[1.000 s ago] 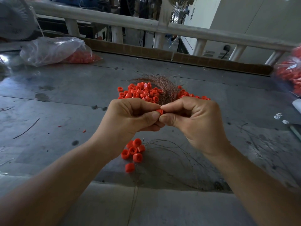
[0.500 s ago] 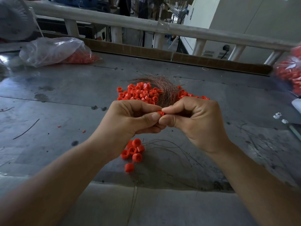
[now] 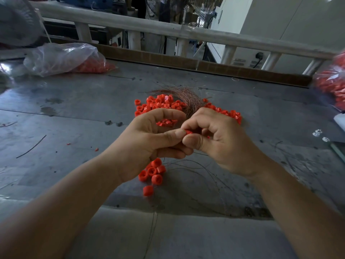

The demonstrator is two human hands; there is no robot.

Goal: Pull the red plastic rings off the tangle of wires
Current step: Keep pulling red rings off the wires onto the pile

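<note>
My left hand and my right hand meet at the middle of the view, and both pinch one small red plastic ring between thumb and fingers. Behind them lies a tangle of copper wires with a pile of red rings strung around it on the grey metal table. Several loose red rings lie below my left hand. Thin bare wires trail toward me under my right wrist.
A clear plastic bag with red rings lies at the back left. Another bag of red rings sits at the right edge. A pale railing and a brown board close the table's far side. Small white parts lie at the right.
My left index finger has lifted and arched away from the thumb, showing red rings behind it. Both hands still pinch the ring at the same spot.
</note>
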